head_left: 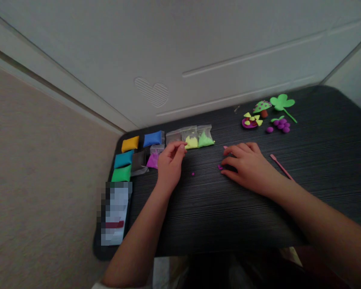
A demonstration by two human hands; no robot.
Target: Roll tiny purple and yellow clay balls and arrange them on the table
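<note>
My left hand (171,159) hovers by the clay bags, thumb and forefinger pinched together; whether anything sits between them is hidden. Beside its fingertips lies an open bag of yellow clay (191,142), and under its wrist side is a bag of purple clay (152,161). My right hand (245,162) is palm down over the table, fingers bent and apart. A small magenta clay piece (220,167) touches or nearly touches its fingertips. The tip of something pink (225,147) shows by its forefinger, the rest covered. Between the hands rests a tiny magenta ball (193,174).
Several clay packets, including an orange one (130,143) and a blue one (153,139), lie at the left. A phone (116,212) occupies the near left corner. At the far right are a clay mushroom (262,106), a green clover (282,102), purple grapes (282,125) and a pink tool (281,166).
</note>
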